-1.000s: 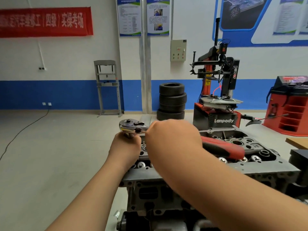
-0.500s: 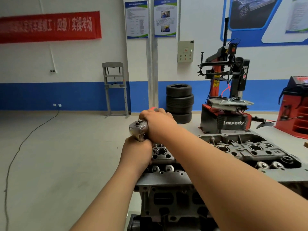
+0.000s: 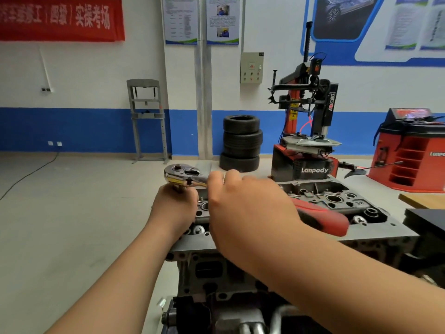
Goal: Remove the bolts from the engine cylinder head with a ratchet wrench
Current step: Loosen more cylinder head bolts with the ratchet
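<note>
A ratchet wrench stands over the left end of the grey cylinder head [image 3: 337, 201]. Its chrome head [image 3: 183, 175] is on top and its red handle [image 3: 322, 218] points right across the casting. My left hand [image 3: 175, 208] grips the shaft under the ratchet head, hiding the socket and the bolt below it. My right hand [image 3: 250, 213] is wrapped over the wrench where the chrome shank meets the red grip. Round valve parts [image 3: 198, 230] show along the near edge of the head.
The head sits on an engine block [image 3: 216, 273] below me. A dark object [image 3: 426, 225] and a wooden surface [image 3: 421, 200] lie at the right. Stacked tyres [image 3: 242, 143], a tyre changer [image 3: 310, 131] and a red machine [image 3: 409, 150] stand behind on open floor.
The wrench handle swung away from the right half a second ago, hidden under my right hand, and has now swung back to point right. My left hand stayed under the ratchet head.
</note>
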